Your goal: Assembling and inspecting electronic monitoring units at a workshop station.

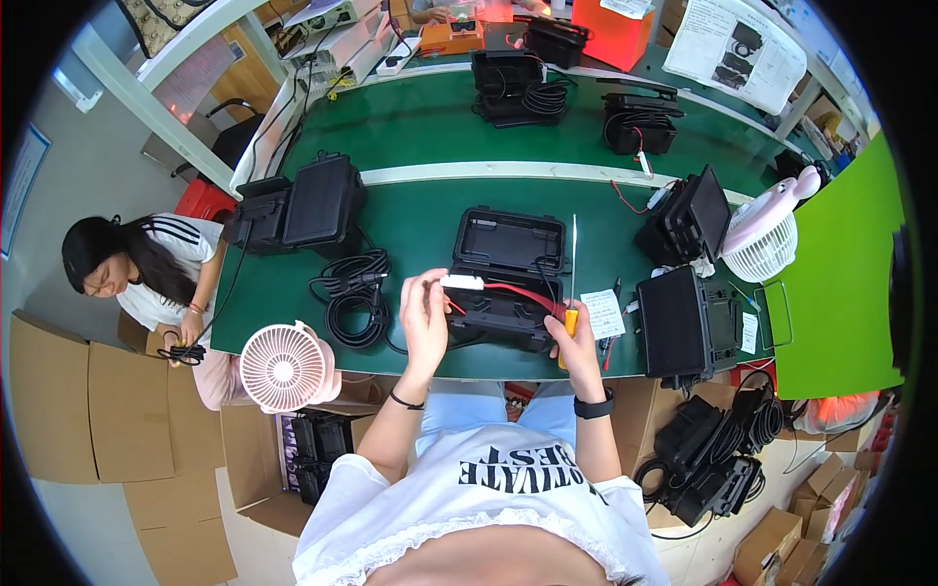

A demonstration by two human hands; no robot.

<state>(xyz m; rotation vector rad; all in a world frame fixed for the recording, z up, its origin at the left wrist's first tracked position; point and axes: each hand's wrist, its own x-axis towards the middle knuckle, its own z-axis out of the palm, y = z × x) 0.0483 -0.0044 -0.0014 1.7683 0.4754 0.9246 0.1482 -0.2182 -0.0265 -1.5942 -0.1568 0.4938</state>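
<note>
My left hand (425, 320) is closed, pinching a white connector (462, 282) by its left end. Red wires (523, 291) run from the connector toward my right hand (578, 350), whose fingers are wrapped round a screwdriver (571, 318) with a yellow handle. Its long metal shaft points away from me. The wires reach my right fingers, but whether these also grip them I cannot tell. Beneath both hands lies an open black plastic case (510, 240), its lid tipped back on the far side. The inside of its base is partly hidden by my hands and the wires.
A coiled black cable (354, 301) and closed black cases (322, 205) lie left. A pink fan (283, 366) stands at the bench's left front edge; a co-worker (147, 264) sits beyond it. Rightward are a paper slip (603, 314), more black cases (689, 322) and another fan (762, 244).
</note>
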